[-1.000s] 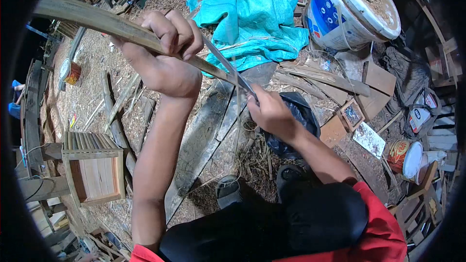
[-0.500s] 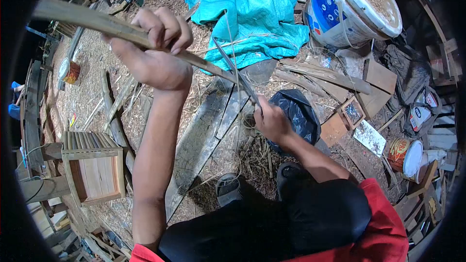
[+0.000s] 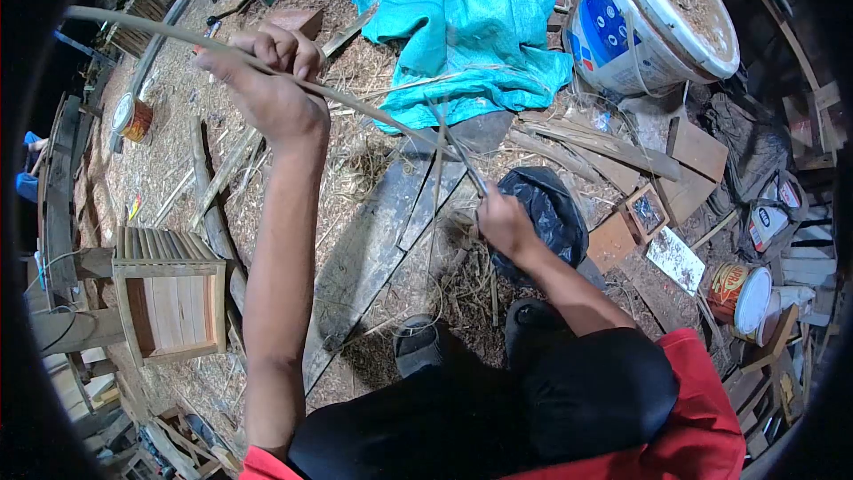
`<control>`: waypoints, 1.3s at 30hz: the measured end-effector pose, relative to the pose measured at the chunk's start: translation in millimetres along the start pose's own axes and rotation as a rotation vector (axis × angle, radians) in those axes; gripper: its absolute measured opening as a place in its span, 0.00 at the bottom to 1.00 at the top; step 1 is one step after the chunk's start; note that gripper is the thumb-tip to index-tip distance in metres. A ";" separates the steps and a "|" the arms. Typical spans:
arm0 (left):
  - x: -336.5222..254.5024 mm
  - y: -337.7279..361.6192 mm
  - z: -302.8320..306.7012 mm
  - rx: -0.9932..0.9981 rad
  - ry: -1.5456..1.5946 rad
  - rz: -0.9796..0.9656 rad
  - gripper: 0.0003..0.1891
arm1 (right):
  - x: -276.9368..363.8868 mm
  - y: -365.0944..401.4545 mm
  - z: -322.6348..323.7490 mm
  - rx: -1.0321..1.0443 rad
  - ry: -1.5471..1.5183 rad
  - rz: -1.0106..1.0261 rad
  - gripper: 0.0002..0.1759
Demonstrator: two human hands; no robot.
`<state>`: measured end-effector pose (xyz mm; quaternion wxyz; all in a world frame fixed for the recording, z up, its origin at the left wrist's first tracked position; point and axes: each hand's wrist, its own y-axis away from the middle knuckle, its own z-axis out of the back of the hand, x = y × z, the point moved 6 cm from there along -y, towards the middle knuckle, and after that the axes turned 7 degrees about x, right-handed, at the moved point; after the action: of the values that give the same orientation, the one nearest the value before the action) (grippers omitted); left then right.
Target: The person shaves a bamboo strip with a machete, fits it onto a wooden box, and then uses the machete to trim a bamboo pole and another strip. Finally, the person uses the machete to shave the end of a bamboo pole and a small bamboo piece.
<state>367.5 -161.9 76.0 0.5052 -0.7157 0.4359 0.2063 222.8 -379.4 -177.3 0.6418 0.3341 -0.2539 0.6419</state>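
My left hand point(image 3: 271, 93) is raised at upper left, its fingers closed around a long thin wooden strip point(image 3: 373, 113). From the upper left, the strip slopes down to the middle of the view. In my right hand point(image 3: 506, 222) is a knife point(image 3: 466, 163), gripped by its handle, with the blade pointing up and away. Blade and strip meet near the strip's lower end; whether the edge is biting into the wood cannot be made out. A thin sliver point(image 3: 435, 200) hangs down beside the blade.
A turquoise sack point(image 3: 471, 27) lies ahead, with a large white and blue bucket point(image 3: 613, 27) to its right. Near my right hand is a black plastic bag point(image 3: 546, 213). Boards point(image 3: 364, 249) lie on the shaving-strewn ground. A small wooden box point(image 3: 173, 307) stands at left.
My left hand has shifted slightly left, and the strip now shows a narrower face. My right hand has moved slightly right and down, with the knife blade pointing more steeply.
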 end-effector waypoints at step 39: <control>53.8 203.3 135.8 0.737 -1.350 0.565 0.16 | -19.2 2.0 3.5 -0.249 -0.726 -0.178 0.13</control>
<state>246.7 -83.9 -129.0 0.7905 -0.0888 0.2416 0.5557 220.3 -394.7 -189.4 0.5990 0.4795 -0.5105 0.3881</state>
